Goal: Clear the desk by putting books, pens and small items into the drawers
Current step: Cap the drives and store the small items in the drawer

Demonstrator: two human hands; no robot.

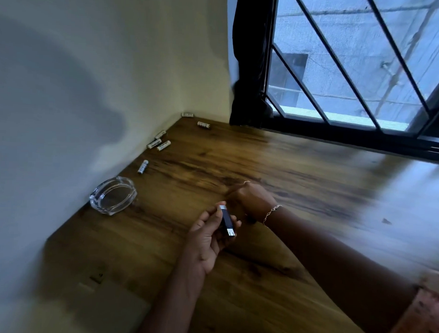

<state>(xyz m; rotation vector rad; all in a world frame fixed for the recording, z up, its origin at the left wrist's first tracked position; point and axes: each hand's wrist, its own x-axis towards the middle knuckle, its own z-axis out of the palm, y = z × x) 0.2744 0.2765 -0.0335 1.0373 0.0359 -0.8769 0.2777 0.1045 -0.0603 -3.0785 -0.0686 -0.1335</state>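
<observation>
My left hand (208, 235) holds a small dark lighter (227, 222) with a metal top and a white label, fingers curled round it, above the wooden desk (300, 184). My right hand (249, 199), with a bracelet at the wrist, rests on the desk just behind it, fingers curled under; whether it holds anything is hidden. Several white batteries lie along the wall: one (142, 166) near the ashtray, a cluster (159, 143) farther back, another (203, 124) and one (188, 114) in the corner. No drawer is in view.
A clear glass ashtray (112, 198) sits against the wall at the desk's left edge. A barred window (353, 71) with a dark curtain (249, 60) runs along the desk's far side. The wall (79, 86) bounds the left.
</observation>
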